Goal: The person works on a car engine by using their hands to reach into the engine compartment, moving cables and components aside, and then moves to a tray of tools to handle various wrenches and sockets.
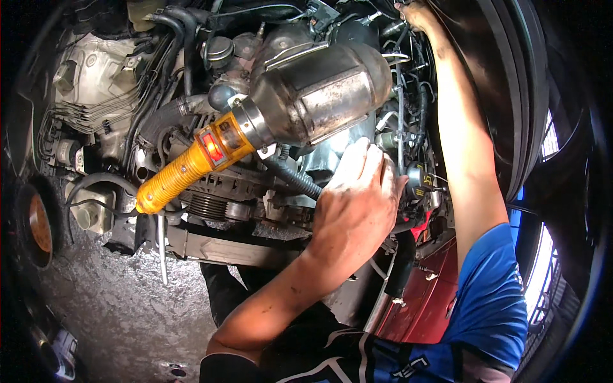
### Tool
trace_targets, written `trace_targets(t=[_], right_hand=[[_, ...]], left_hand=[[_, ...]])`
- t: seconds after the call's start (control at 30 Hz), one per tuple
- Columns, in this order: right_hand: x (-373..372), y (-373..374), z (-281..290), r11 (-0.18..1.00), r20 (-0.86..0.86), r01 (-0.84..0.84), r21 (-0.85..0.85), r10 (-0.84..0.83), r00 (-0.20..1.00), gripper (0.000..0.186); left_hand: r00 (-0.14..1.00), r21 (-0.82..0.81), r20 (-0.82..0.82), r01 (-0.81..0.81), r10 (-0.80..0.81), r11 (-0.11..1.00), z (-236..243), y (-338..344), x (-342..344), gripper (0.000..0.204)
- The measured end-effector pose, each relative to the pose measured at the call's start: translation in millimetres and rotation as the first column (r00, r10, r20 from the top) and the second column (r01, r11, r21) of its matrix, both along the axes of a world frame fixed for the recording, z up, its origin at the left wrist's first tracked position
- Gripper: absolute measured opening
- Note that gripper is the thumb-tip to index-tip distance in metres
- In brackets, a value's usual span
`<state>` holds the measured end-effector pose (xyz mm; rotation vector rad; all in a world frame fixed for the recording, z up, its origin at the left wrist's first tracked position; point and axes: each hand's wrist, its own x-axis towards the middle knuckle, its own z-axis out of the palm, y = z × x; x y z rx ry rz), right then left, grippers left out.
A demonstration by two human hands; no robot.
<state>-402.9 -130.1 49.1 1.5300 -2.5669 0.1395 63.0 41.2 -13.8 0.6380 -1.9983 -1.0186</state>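
A work lamp [322, 96] with a yellow ribbed handle and a scuffed metal shade lies across the engine, and its red switch glows. Just below the shade, my left hand [357, 185] rests over a brightly lit part of the engine, back of the hand up. Its fingers point forward and are slightly bent, with the thumb to the right; I see nothing held in them. My right arm stretches along the bay's right side to the far edge. There my right hand [416, 15] has its fingers closed by a silver fitting [393, 29]; what they grip is too small to make out.
Hoses, wiring and a ribbed pulley [211, 207] surround the lamp. A black corrugated hose [294, 175] runs beside my left hand. Metal lines cross the pale housing [92, 70] at left. Near me are the front crossbar [236, 249] and a red panel [424, 297].
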Motion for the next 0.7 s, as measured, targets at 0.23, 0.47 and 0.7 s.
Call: trace_targets(t=[0.23,0.47,0.7], right_hand=[[-2.1,-1.7,2.2,1.0,-0.008,0.01,0.006,-0.01,1.0,0.045],[-1.9,-7.2,2.9,1.0,-0.012,0.012,0.013,-0.012,1.0,0.045],[3.9,-11.6,1.8,1.0,-0.017,0.003,0.012,-0.003,1.0,0.045]], left_hand=[[0.999,0.047,-0.001,0.036,-0.036,0.998,2.4,-0.6,2.4,0.034],[0.999,0.052,0.015,0.04,-0.041,0.998,4.6,-2.6,4.3,0.031],[1.0,0.043,-0.005,0.03,-0.03,0.999,3.5,-3.0,3.4,0.03]])
